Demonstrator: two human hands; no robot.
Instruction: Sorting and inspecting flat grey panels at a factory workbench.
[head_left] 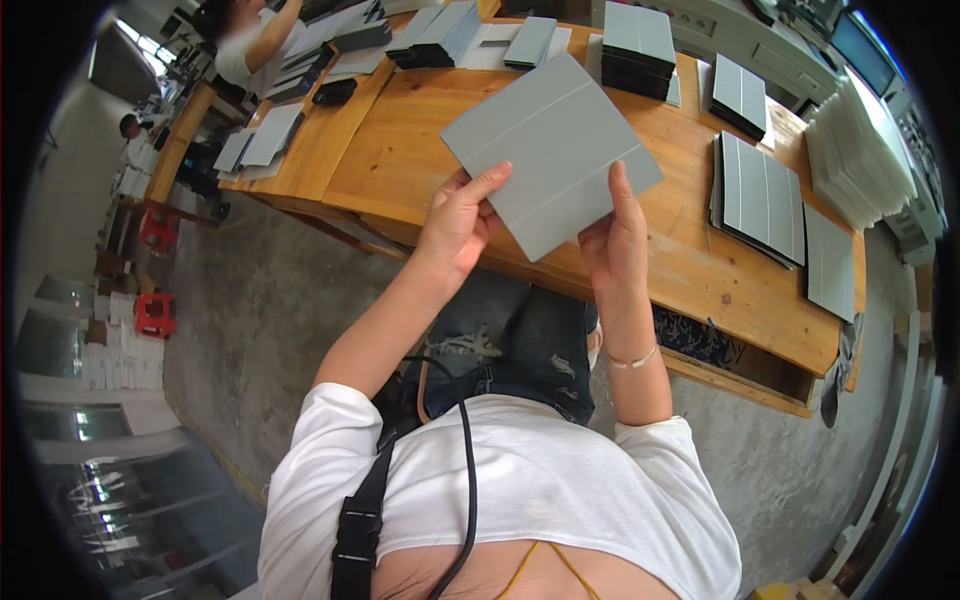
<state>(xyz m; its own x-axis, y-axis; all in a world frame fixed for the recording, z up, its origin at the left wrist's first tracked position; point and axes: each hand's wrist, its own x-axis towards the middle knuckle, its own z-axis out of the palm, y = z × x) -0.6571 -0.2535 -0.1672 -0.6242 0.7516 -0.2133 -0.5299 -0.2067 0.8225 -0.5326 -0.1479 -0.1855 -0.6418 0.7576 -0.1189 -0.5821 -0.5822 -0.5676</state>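
Between both hands I hold a flat grey panel (550, 150), tilted, with two pale crease lines running across it. My left hand (462, 220) is closed on its lower left edge, thumb on top and fingers underneath. At the lower right edge my right hand (618, 232) grips it the same way, thumb lying along the face. The panel is above the near edge of a wooden table (400, 150). Its underside is hidden from view.
A stack of grey panels (758, 195) lies to the right, beside a single grey panel (830, 262). A tall grey stack (638, 45) and other piles line the far side. White sheets (862, 150) stand at far right. A drawer (740, 362) hangs open below. Another person (250, 50) works at far left.
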